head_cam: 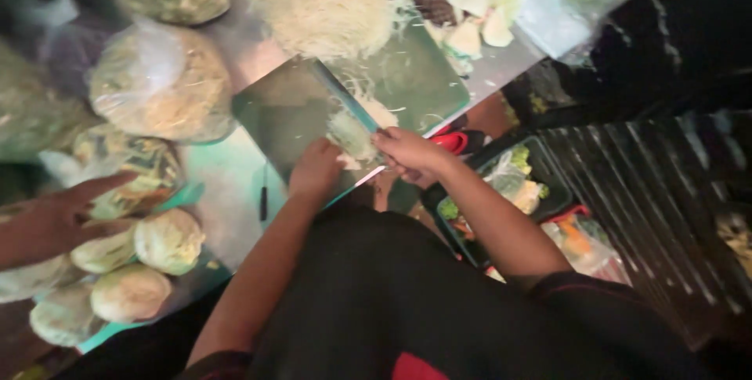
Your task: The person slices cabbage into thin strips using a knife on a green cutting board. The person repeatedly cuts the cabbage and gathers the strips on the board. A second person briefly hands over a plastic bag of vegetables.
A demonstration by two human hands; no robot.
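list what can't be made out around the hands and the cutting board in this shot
- Knife, head view: motion blur smears the blade; its handle is hidden inside the right hand.
- Cabbage piece: partly covered by both hands, its size unclear.
- Left hand: fingertips are hidden and blurred, so the grip is unclear.
- Another person's hand: cut off by the left edge.
- Bags: contents blurred.

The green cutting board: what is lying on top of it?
On the green cutting board lie a cabbage piece, held by both hands, and a shredded cabbage heap at its far end. The board beneath them is covered.

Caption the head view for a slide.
Left hand steadies cabbage on a green cutting board; right hand slices with a knife.
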